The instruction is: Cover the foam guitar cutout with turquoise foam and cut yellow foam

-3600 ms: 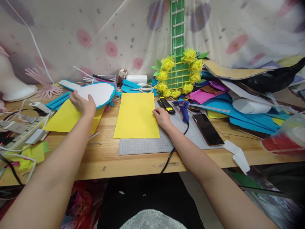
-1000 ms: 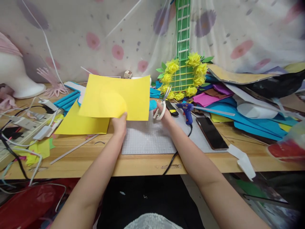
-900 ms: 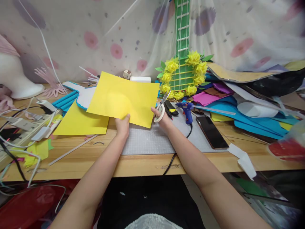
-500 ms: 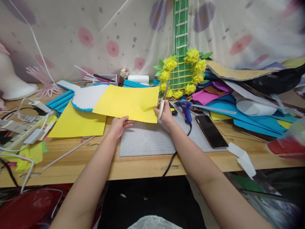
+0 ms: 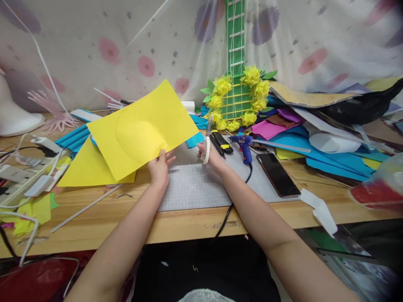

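Note:
My left hand [image 5: 160, 167] grips the lower edge of a yellow paper sheet [image 5: 141, 126], thumb on its face. The sheet is held up at a tilt, and a faint rounded outline shows on it. In my right hand [image 5: 210, 156] are scissors [image 5: 206, 149] with white handles, their blades pointing away from me; the right fingers are apart from the sheet. Behind the raised sheet, a second yellow sheet [image 5: 85, 167] lies on the table. Most of the white, blue-edged paper shape is hidden behind the sheet; its narrow end [image 5: 85, 115] shows at the left.
A grey cutting mat [image 5: 195, 191] lies in front of me, with a blue glue gun [image 5: 246, 149], a black-yellow cutter [image 5: 223, 142] and a phone [image 5: 278, 174]. Behind stands a green paper guitar [image 5: 237, 100] with yellow flowers. Cables and a power strip [image 5: 28, 176] are at left, coloured sheets at right.
My left hand has turned the yellow sheet, raising its far edge and tilting it leftward. My right hand has come away from the sheet's right edge, still holding the scissors.

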### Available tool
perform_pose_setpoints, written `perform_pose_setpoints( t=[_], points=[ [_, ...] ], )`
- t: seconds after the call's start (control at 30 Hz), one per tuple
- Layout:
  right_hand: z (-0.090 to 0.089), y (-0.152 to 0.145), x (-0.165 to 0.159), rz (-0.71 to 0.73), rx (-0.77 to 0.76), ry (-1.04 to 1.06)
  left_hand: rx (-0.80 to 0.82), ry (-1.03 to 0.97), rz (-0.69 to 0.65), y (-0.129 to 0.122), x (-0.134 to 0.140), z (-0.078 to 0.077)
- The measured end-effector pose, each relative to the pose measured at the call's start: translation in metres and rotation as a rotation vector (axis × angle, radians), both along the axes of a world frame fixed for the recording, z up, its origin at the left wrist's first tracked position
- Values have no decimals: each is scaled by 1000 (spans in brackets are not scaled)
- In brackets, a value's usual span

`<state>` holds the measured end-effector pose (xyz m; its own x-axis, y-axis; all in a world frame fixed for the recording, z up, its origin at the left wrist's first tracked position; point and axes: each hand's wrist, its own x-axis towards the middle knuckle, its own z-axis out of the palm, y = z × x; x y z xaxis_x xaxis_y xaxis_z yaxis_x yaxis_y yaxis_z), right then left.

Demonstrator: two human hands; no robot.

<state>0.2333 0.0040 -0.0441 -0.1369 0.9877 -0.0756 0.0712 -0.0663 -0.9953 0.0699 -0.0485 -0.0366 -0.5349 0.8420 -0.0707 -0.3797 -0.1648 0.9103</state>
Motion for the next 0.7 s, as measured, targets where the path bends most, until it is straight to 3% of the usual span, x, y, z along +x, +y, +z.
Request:
perform_pose_setpoints(
  t=[0.13,0.27,0.4,0.53,0.7],
  points=[
    [9,-16,-16,117,-129,101,-8,-9,64,4,-6,-3],
    [22,-23,-21,181,-196,65,-27,-31,93,6,-9,-2],
    [22,-22,-21,268,-71,-114,-38,-117,94,8,-10,1],
    [13,-18,-25,210,62,-288,-83,-251,9,10,-15,4],
    [9,-17,-23,150,17,-292,-104,-376,-90,11,-21,7]
  ],
)
